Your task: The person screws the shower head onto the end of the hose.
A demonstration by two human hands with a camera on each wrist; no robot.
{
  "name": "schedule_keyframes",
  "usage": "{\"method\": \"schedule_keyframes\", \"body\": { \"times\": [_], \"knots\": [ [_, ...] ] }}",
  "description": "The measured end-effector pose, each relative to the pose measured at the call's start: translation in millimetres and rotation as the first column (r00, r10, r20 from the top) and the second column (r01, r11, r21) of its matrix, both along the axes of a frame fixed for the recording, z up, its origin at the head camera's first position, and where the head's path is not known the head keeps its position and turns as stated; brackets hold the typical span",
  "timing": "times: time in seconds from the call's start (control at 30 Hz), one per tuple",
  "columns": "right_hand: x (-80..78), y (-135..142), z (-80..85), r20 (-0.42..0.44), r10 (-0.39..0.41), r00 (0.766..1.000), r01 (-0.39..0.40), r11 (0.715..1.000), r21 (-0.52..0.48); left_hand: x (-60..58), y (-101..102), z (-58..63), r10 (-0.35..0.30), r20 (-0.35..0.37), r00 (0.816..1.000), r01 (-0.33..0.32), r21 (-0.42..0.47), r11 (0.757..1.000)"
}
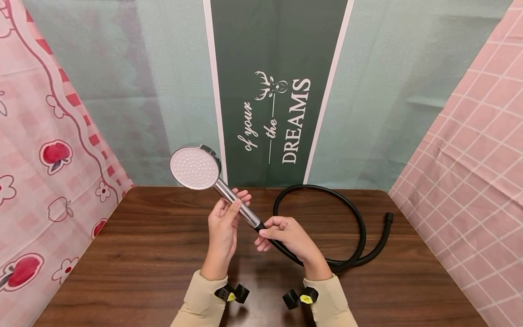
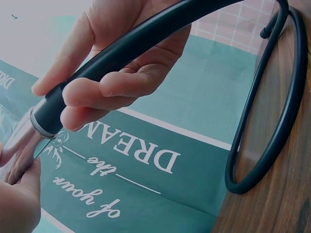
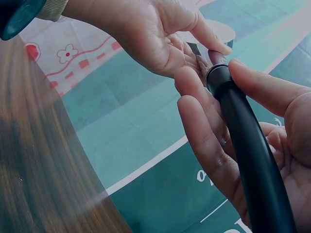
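A shower head (image 1: 194, 168) with a round white spray face and chrome handle (image 1: 250, 215) is held up over the table, tilted to the upper left. My left hand (image 1: 224, 222) grips the chrome handle, thumb along its front. The black end of the hose (image 3: 223, 80) meets the handle's lower end. There my right hand (image 1: 288, 234) pinches the black hose end between thumb and fingers, as the right wrist view shows too. From that hand the hose (image 1: 359, 227) runs down to the table and loops to the right, its free end (image 1: 389, 218) pointing up.
The brown wooden table (image 1: 163, 254) reaches back to a green printed cloth (image 1: 282, 36). Pink patterned cloths hang at the left (image 1: 49, 159) and right (image 1: 482, 172) sides. A black strap device (image 1: 232, 293) sits on each wrist, over beige sleeves.
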State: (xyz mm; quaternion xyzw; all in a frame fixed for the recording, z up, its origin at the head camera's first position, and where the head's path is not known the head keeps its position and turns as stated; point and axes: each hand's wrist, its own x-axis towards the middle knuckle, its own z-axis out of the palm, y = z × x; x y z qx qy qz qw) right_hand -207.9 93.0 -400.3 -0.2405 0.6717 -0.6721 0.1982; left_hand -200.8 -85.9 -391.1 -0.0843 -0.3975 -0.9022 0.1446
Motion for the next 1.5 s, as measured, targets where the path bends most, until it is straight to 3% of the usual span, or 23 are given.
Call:
{"method": "schedule_keyframes", "body": {
  "times": [1.5],
  "knots": [
    [0.2,1.8,-0.6,0.018,0.023,1.0,-0.023,1.0,-0.01,0.2,0.7,-0.5,-0.005,0.012,1.0,0.005,0.009,1.0]
  ]
}}
